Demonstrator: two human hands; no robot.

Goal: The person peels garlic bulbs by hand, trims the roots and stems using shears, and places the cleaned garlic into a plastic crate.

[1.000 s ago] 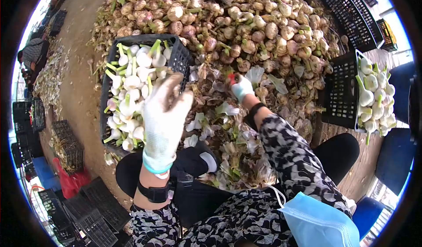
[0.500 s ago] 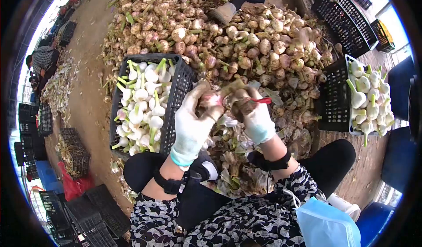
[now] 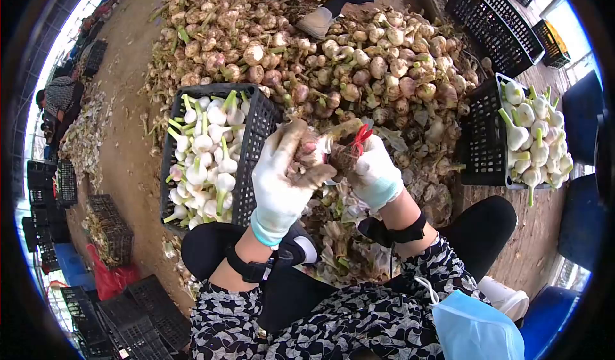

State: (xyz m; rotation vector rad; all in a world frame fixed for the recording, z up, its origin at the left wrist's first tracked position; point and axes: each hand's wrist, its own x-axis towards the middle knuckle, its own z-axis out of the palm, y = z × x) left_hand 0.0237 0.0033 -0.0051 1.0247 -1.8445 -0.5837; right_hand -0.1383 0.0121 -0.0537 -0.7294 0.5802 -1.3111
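Note:
My left hand (image 3: 282, 179), in a white glove with dirt-browned fingers, is closed around a garlic bulb (image 3: 307, 154) with loose, purplish papery skin. Close against the bulb's right side is my right hand (image 3: 377, 173), gloved the same way, its fingers curled. A red tie (image 3: 361, 138) shows at its fingers; what they grip is hidden. Left of my hands stands a black crate (image 3: 256, 148) filled with clean white garlic (image 3: 204, 143) on green stems. Below the hands lie peeled garlic skins (image 3: 343, 238).
Ahead spreads a big heap of unpeeled garlic (image 3: 256, 46), with another person's shoe (image 3: 316, 23) at it. To the right stands a second crate (image 3: 479, 145) of white garlic. More black crates (image 3: 493, 27) stand at upper right and lower left. A blue mask (image 3: 477, 328) hangs at lower right.
My right hand has turned, so the red tie now points up rather than sideways. The left hand keeps the bulb. Another person's hand has come into view at the top.

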